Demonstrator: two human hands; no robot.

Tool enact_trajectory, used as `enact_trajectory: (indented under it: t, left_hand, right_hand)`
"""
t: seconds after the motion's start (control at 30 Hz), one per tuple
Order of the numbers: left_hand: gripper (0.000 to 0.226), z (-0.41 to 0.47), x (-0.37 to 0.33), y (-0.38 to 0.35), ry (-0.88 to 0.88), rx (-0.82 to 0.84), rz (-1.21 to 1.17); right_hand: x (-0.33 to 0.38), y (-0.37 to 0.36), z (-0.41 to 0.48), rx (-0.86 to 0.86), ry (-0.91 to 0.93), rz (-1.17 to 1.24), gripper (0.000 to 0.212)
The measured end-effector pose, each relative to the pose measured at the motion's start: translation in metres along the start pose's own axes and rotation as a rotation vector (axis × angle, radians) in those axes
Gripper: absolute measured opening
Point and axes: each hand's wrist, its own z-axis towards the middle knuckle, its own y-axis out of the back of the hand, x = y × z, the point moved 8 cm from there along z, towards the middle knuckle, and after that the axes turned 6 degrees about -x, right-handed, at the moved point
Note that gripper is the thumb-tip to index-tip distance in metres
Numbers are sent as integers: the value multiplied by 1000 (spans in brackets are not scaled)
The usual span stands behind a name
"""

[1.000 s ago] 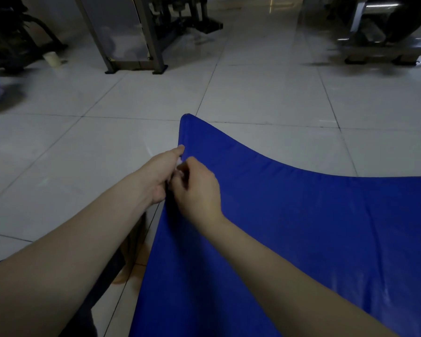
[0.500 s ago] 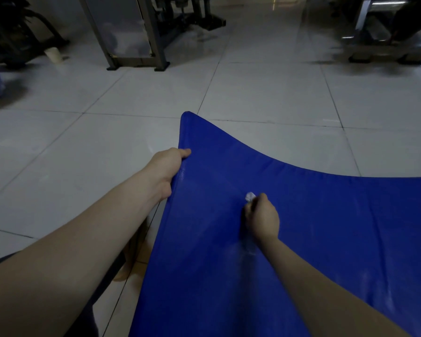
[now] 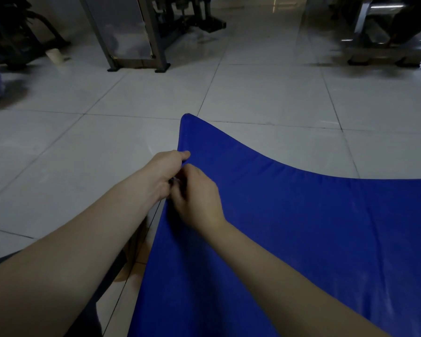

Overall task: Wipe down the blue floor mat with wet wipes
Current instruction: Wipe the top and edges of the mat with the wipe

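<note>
Head view, looking down. A blue mat [image 3: 301, 227] fills the lower right half of the frame and lies on a pale tiled floor [image 3: 83, 154]. Its far corner points toward the centre of the frame, and its left edge runs down toward the bottom edge. The left hand [image 3: 165, 170], at centre, takes the mat's left edge in its grip: the thumb lies on the top face and the fingers wrap under the edge. The right hand [image 3: 197, 200] rests on the mat just beside and below the left hand, touching it. Its back faces the camera and its fingers curl down onto the surface; whether this grip holds anything cannot be told, since the fingertips are hidden. Both bare forearms enter from the bottom of the frame. In the upper left a small pale cup [image 3: 55, 59] stands on the floor. A grey metal frame [image 3: 141, 62] stands at upper centre, and dark equipment [image 3: 379, 54] occupies the upper right.
</note>
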Motion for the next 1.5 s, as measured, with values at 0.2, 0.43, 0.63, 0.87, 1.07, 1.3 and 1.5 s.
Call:
enact_trajectory:
  t: [0.2, 0.43, 0.63, 0.87, 1.07, 1.3, 1.5]
  left_hand:
    - [29, 4, -6, 1, -25, 8, -9]
    - [27, 2, 1, -4, -3, 36, -24]
    - [37, 3, 6, -5, 44, 98, 6]
    - [62, 10, 10, 10, 23, 18, 93]
    - [41, 15, 13, 6, -21, 14, 72]
    - [39, 19, 34, 7, 32, 7, 6]
    - [40, 24, 46, 5, 89, 56, -40]
  right_hand:
    - [-67, 24, 5, -162, -169, -6, 35]
    - [-231, 48, -49, -146, -715, -215, 31]
    - [-169, 26, -25, -190, -632, 66, 23]
    - [-18, -8, -13, -51, -148, 207, 9]
    - [-18, -6, -29, -73, 61, -80, 22]
    - [-230, 18, -128, 101, -587, -353, 23]
    - [-268, 31, -162, 0, -856, -341, 23]
